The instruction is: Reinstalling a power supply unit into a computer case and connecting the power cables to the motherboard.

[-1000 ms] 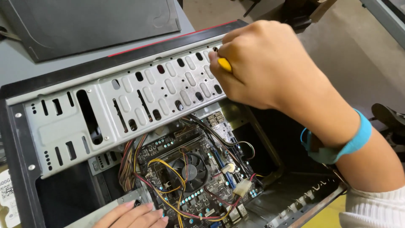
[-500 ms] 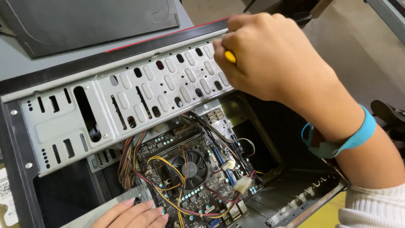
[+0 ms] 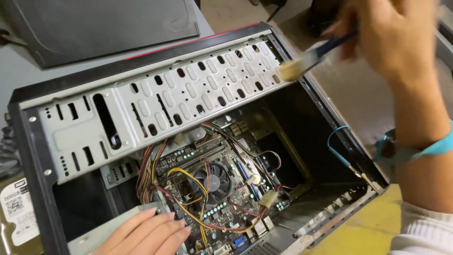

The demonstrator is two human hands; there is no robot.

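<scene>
My right hand (image 3: 391, 40) is clenching around the blue handle of a small brush (image 3: 309, 59), whose pale bristles are touching the far right end of the perforated metal drive cage (image 3: 155, 106) at the top of the open computer case (image 3: 325, 108). My left hand (image 3: 141, 233) is lying released, fingers flat and together, on the grey metal part at the near edge of the case, holding nothing but steadying the box. The case is lying on its side across the grey bench, reaching from the near left corner toward the right edge, with its removed side panel (image 3: 99, 26) resting at the far left of the bench and a hard drive (image 3: 16, 212) lying just beside the case at the near left edge. Below the cage I am looking at the motherboard with its round cooler fan (image 3: 212, 179) and loose yellow, red and black cables (image 3: 188, 189). To brush well, I judge that I should be keeping the strokes light and short, sweeping outward off the cage end so dust falls away from the board, and keeping the bristles clear of the cables.
</scene>
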